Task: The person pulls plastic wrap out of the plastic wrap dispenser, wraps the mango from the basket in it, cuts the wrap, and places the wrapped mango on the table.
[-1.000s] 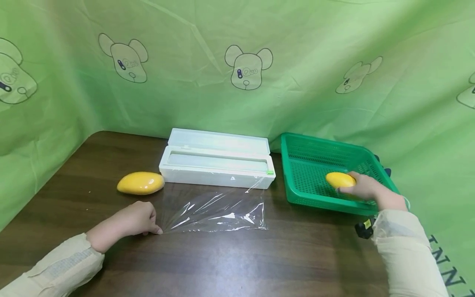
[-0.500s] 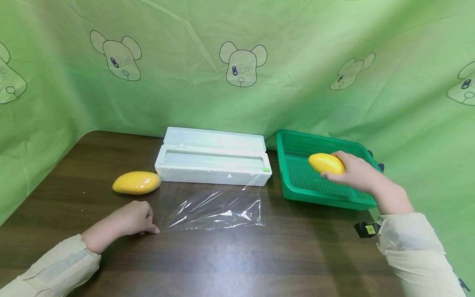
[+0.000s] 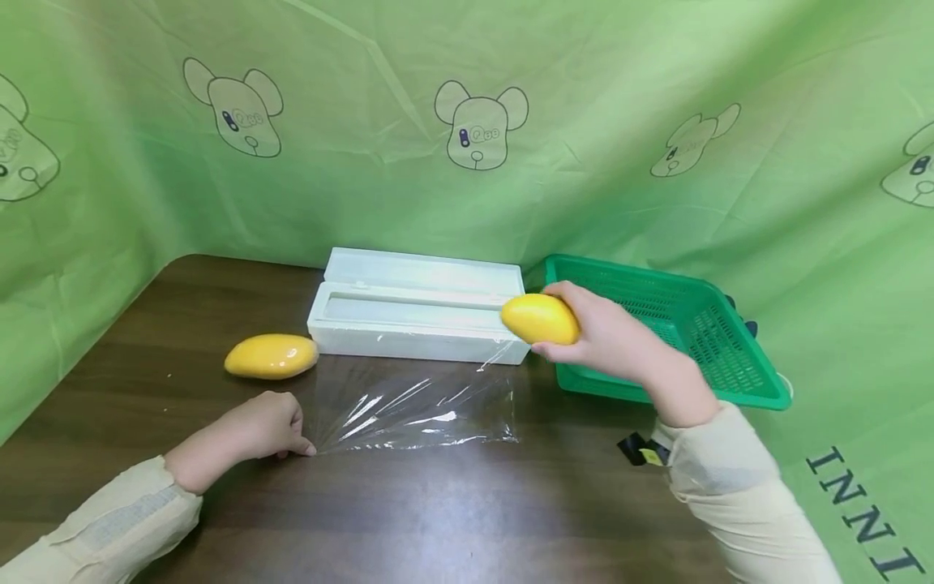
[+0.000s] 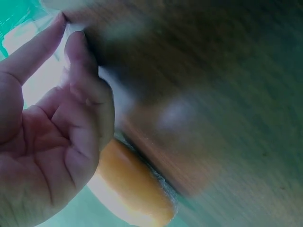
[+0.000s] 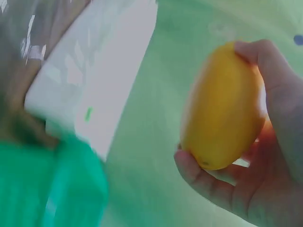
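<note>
A yellow mango [image 3: 541, 319] is held in my right hand [image 3: 609, 337], above the right end of the white cling film box; the right wrist view shows thumb and fingers curled round the mango [image 5: 225, 109]. With thumb and finger my left hand [image 3: 266, 426] pinches the left front corner of the clear cling film [image 3: 416, 414], which stretches out of the box [image 3: 416, 341] over the table. A second mango [image 3: 272, 357], wrapped in film in the left wrist view, lies beyond my left hand.
A green plastic basket [image 3: 759, 369] stands at the right, behind my right forearm. The box's lid [image 3: 423, 272] is raised at the back. A green curtain [image 3: 365, 186] surrounds the dark wooden table [image 3: 409, 519].
My right hand has lifted the mango out of the green basket and carried it left to the box. The left hand stays at the film's corner.
</note>
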The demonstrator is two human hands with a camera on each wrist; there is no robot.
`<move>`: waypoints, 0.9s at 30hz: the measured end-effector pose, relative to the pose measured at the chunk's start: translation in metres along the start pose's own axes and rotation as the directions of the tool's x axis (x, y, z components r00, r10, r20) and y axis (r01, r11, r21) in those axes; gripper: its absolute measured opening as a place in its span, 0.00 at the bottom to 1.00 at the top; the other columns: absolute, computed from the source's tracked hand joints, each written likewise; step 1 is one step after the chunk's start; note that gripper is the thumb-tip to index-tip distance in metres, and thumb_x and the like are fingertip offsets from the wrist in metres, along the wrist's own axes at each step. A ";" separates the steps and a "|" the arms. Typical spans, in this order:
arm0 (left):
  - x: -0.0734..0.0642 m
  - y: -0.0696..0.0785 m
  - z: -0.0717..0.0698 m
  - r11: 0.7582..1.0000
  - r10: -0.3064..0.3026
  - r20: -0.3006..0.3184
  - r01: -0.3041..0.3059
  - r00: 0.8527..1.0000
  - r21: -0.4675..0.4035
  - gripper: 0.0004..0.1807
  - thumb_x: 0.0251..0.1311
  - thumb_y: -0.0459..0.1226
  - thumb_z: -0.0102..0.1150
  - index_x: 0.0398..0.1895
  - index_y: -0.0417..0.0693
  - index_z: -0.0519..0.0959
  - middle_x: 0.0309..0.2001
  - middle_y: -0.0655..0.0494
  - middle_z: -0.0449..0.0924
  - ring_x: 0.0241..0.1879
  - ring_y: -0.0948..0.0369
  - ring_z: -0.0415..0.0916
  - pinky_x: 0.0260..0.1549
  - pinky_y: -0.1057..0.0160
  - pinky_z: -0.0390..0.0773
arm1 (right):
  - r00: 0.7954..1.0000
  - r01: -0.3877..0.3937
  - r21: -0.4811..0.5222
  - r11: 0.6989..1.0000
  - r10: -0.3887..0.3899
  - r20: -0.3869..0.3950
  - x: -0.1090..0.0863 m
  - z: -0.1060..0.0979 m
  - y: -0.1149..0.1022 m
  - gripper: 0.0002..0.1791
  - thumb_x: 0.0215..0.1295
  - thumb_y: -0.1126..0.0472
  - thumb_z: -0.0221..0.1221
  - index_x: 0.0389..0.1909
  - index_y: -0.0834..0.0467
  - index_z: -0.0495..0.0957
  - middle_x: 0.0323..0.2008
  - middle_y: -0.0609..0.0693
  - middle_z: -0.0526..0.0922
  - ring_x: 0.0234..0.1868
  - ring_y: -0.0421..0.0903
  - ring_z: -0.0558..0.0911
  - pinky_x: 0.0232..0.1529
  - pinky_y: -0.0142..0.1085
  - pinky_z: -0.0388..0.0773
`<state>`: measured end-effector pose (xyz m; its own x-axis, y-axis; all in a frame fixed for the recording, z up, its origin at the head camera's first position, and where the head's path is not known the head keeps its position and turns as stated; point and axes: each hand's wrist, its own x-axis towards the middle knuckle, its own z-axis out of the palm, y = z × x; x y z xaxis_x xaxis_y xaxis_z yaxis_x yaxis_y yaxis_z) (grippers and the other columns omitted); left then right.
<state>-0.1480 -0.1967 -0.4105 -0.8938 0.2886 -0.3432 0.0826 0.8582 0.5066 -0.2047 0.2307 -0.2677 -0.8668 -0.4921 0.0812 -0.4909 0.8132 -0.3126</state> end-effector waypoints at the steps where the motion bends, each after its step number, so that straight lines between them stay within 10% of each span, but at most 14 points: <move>1: 0.000 0.000 -0.001 1.000 0.000 -0.001 0.000 1.000 0.004 0.22 0.52 0.41 0.79 0.13 0.47 0.73 0.13 0.58 0.71 0.16 0.61 0.67 0.21 0.63 0.68 | 1.000 0.018 0.019 1.000 -0.018 -0.013 0.004 0.007 -0.006 0.37 0.59 0.49 0.73 0.64 0.62 0.69 0.47 0.54 0.79 0.40 0.51 0.77 0.42 0.47 0.76; 14: 0.000 0.002 -0.001 1.000 0.006 -0.003 -0.006 1.000 0.009 0.23 0.52 0.41 0.78 0.12 0.48 0.72 0.12 0.59 0.71 0.16 0.63 0.66 0.20 0.63 0.67 | 0.994 0.112 0.086 0.990 -0.113 0.008 0.040 0.087 -0.054 0.38 0.55 0.46 0.74 0.62 0.60 0.72 0.46 0.50 0.80 0.41 0.47 0.77 0.41 0.43 0.77; 27: -0.001 0.000 -0.002 1.000 0.018 0.000 -0.018 1.000 -0.009 0.25 0.52 0.40 0.78 0.11 0.49 0.70 0.12 0.59 0.70 0.15 0.63 0.65 0.20 0.64 0.66 | 0.974 0.225 -0.070 0.972 -0.227 -0.010 0.056 0.152 -0.082 0.37 0.54 0.42 0.74 0.60 0.57 0.75 0.49 0.50 0.77 0.43 0.45 0.77 0.40 0.39 0.78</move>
<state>-0.1483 -0.1981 -0.4088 -0.8920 0.3044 -0.3340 0.0950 0.8489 0.5199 -0.1996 0.0895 -0.3811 -0.7338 -0.6605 0.1591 -0.6786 0.7012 -0.2187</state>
